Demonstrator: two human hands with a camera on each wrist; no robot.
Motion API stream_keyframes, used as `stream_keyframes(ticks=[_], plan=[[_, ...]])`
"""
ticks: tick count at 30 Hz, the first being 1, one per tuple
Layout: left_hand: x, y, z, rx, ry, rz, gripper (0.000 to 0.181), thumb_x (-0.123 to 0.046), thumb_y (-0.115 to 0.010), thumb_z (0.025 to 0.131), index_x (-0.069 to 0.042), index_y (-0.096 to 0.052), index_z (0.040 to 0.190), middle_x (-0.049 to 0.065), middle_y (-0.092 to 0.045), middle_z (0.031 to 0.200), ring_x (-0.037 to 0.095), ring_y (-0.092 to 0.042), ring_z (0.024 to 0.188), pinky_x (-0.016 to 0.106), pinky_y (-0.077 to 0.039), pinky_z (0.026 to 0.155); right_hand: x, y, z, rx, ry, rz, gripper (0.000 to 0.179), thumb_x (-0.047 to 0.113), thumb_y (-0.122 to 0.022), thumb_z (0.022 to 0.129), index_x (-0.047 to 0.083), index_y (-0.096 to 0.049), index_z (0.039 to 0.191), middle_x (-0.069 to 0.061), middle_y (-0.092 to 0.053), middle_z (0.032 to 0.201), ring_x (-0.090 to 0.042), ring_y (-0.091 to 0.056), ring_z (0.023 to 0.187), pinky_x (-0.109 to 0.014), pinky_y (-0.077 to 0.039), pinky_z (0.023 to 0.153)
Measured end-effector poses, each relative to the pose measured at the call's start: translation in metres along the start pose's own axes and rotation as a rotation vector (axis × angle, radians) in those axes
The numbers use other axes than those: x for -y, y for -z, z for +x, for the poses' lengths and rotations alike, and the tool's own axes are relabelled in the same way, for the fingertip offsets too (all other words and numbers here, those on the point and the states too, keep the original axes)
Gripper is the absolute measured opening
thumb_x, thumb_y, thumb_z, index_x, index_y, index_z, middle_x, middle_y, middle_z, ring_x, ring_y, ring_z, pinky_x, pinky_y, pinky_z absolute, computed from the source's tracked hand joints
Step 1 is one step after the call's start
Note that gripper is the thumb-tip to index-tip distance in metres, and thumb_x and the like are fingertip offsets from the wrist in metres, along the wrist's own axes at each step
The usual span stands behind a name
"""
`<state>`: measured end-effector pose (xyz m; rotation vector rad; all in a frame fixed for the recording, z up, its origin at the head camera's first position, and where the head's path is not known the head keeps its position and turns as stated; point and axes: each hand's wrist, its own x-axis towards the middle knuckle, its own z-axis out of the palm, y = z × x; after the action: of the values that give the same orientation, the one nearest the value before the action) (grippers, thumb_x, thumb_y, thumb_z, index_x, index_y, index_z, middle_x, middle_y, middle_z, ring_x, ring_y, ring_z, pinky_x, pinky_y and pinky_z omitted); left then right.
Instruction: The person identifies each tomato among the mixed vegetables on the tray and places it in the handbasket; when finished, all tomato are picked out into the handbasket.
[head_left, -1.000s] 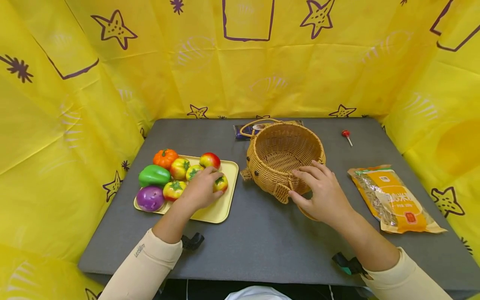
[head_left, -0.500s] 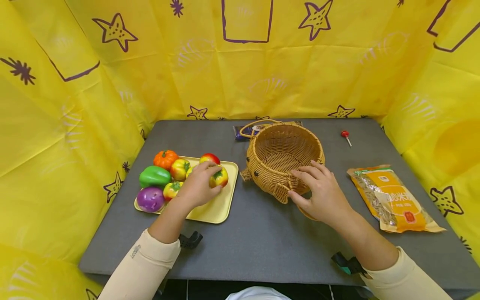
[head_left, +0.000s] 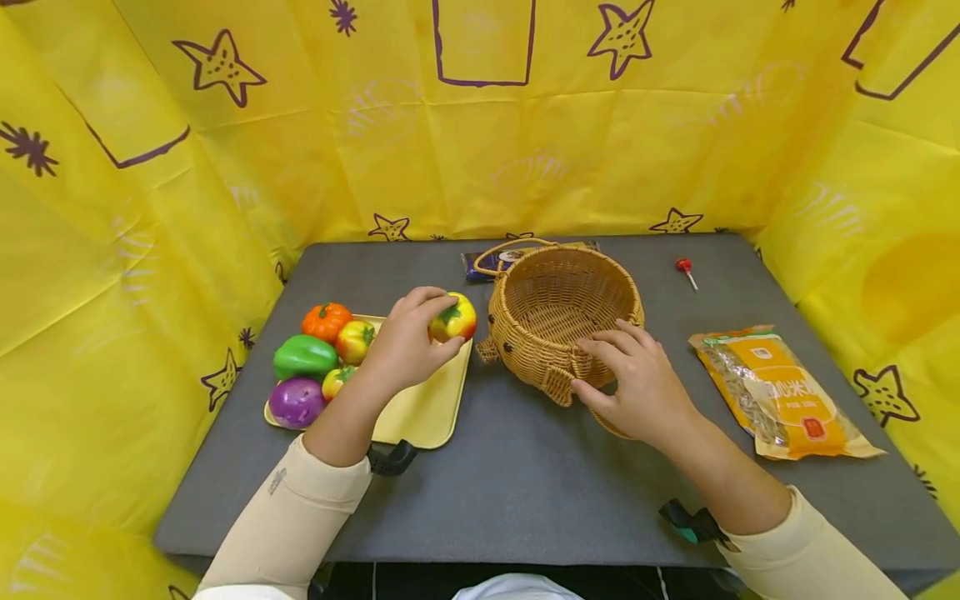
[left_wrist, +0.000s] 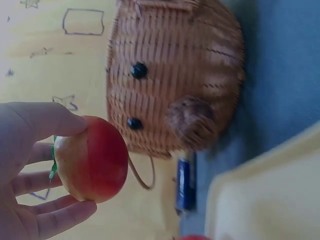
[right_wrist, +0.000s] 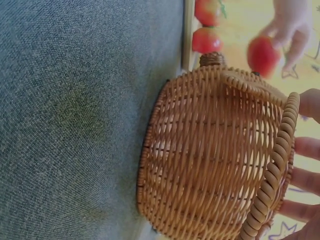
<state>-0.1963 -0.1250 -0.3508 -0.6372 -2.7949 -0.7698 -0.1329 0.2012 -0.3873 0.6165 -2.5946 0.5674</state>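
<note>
In the head view my left hand (head_left: 412,342) holds a red-and-yellow toy fruit (head_left: 456,317) with a green leafy top, above the right part of the yellow tray (head_left: 431,408). The left wrist view shows thumb and fingertips on opposite sides of this toy fruit (left_wrist: 95,160). My right hand (head_left: 641,383) touches the near right rim of a wicker basket (head_left: 525,350) shaped like an animal, its fingers spread and relaxed. Seen from the right wrist, the basket's rope-like handle (right_wrist: 270,175) passes in front of the fingers and partly hides their tips.
On the tray lie an orange toy pumpkin (head_left: 327,322), a green pepper-like toy (head_left: 305,357), a purple toy eggplant (head_left: 297,403) and more toy fruit (head_left: 355,341). Behind the basket is a blue packet (head_left: 476,267). A red lollipop (head_left: 685,267) and an orange bag (head_left: 787,392) lie right.
My left hand has lifted the toy fruit off the tray and carried it up and right, toward the basket. The right hand and basket stay in place.
</note>
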Motion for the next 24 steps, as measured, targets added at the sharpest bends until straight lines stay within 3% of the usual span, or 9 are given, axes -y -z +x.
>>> stream_keyframes(ticks=[14, 21, 24], plan=[[-0.047, 0.004, 0.039, 0.013, -0.094, -0.015, 0.06, -0.031, -0.077, 0.09, -0.013, -0.06, 0.144, 0.007, -0.052, 0.146, 0.035, -0.047, 0.135, 0.051, -0.044, 0.108, 0.001, 0.001, 0.0, 0.028, -0.033, 0.0, 0.049, 0.039, -0.083, 0.083, 0.015, -0.072, 0.124, -0.011, -0.067, 0.128, -0.044, -0.047, 0.137, -0.082, -0.041, 0.091], [-0.063, -0.009, 0.057, 0.058, -0.124, -0.006, 0.059, -0.033, -0.076, 0.091, -0.015, -0.059, 0.144, 0.006, -0.05, 0.149, 0.034, -0.045, 0.139, 0.05, -0.038, 0.116, 0.0, -0.001, -0.001, 0.007, -0.019, -0.006, 0.048, 0.039, -0.085, 0.081, 0.015, -0.073, 0.122, -0.011, -0.068, 0.125, -0.044, -0.049, 0.135, -0.078, -0.045, 0.091], [-0.069, -0.017, 0.062, 0.082, -0.152, 0.008, 0.059, -0.032, -0.076, 0.092, -0.015, -0.059, 0.145, 0.006, -0.051, 0.147, 0.033, -0.045, 0.139, 0.049, -0.043, 0.111, -0.001, -0.001, -0.002, 0.0, -0.012, -0.008, 0.048, 0.039, -0.085, 0.081, 0.015, -0.073, 0.121, -0.011, -0.068, 0.125, -0.044, -0.05, 0.134, -0.077, -0.045, 0.09]])
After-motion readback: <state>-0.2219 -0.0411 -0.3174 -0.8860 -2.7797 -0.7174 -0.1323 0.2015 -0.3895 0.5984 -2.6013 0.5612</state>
